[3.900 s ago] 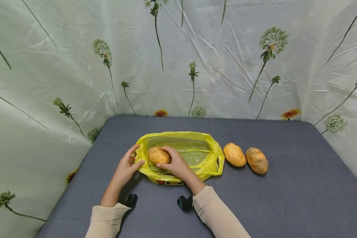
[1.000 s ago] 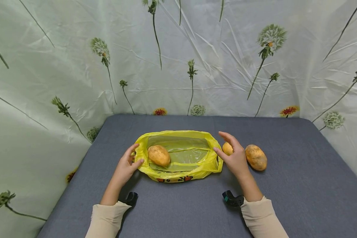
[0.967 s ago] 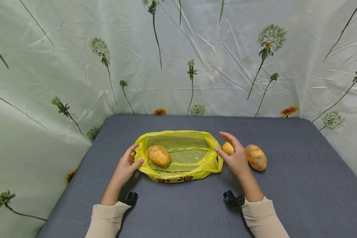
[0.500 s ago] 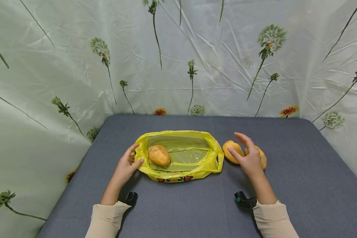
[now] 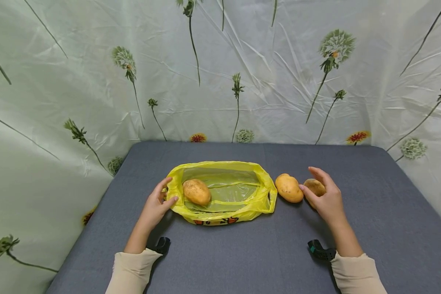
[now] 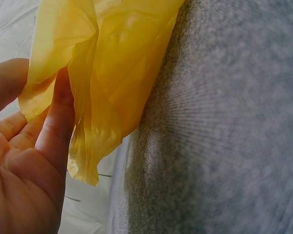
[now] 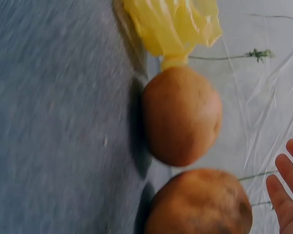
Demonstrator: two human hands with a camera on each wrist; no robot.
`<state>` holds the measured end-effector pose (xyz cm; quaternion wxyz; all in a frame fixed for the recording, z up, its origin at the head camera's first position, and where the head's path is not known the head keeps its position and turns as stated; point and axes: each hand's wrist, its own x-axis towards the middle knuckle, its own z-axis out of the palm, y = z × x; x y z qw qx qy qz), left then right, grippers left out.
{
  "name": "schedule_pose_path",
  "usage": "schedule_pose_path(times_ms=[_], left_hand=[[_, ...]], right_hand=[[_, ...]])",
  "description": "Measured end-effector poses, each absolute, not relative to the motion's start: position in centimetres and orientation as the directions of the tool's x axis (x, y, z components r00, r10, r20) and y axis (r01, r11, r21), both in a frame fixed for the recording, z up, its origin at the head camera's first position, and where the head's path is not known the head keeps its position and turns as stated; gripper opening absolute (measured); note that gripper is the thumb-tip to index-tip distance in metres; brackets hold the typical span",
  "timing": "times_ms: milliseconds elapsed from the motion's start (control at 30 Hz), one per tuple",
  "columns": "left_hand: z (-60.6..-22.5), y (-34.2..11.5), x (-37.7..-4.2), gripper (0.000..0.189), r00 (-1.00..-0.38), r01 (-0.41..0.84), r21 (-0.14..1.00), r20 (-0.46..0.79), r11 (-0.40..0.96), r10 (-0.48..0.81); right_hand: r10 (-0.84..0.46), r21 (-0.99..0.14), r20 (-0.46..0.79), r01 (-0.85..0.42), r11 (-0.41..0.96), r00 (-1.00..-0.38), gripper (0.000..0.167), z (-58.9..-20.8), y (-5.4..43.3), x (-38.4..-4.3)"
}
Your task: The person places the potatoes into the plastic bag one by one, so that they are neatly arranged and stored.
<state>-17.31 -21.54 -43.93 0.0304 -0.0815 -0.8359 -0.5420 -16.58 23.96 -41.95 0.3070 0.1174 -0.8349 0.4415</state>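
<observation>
A yellow plastic bag (image 5: 220, 218) lies with its mouth spread, and one potato (image 5: 197, 192) rests inside near its left end. My left hand (image 5: 155, 208) holds the bag's left edge; in the left wrist view the yellow film (image 6: 122, 58) passes between its thumb and fingers. My right hand (image 5: 327, 200) hovers over the rightmost potato (image 5: 314, 188), fingers spread and partly covering it. Between that potato and the bag sits another potato (image 5: 289, 188). In the right wrist view, the fingers (image 7: 289, 175) are apart from the nearer potato (image 7: 200, 204).
All of this is on a dark grey cloth-covered surface (image 5: 220, 261). A pale curtain (image 5: 220, 102) with printed flowers hangs behind and at the left. Black wrist devices show below the left (image 5: 163, 246) and right (image 5: 320, 250) hands.
My right hand let go of the potato in the bag, then moved right past the middle potato to above the rightmost one. The left hand has stayed at the bag's edge.
</observation>
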Motion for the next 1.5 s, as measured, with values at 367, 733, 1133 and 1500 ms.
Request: schedule_pose_path(times_ms=[367,733,1133,1500], left_hand=[[-44.0,-21.5,-17.4,0.063,-0.985,0.168,0.905,0.137,0.392,0.106],[-44.1,-21.5,-17.6,0.063,-0.983,0.183,0.892,0.154,0.414,0.102],[-44.4,-21.7,-17.6,0.062,-0.982,0.185,0.892,0.156,0.413,0.104],[-44.4,-21.6,-17.6,0.063,-0.982,0.186,0.896,0.158,0.404,0.100]], right_hand=[[0.099,-0.671,0.579,-0.404,0.621,-0.809,0.060,-42.7,26.0,-15.8],[0.131,-0.681,0.529,-0.327,0.655,-0.839,0.058,-44.4,27.5,-15.5],[0.129,-0.677,0.481,-0.274,0.683,-0.867,0.054,-45.5,27.9,-15.4],[0.162,-0.686,0.472,-0.245,0.685,-0.867,0.055,-45.8,27.8,-15.3]])
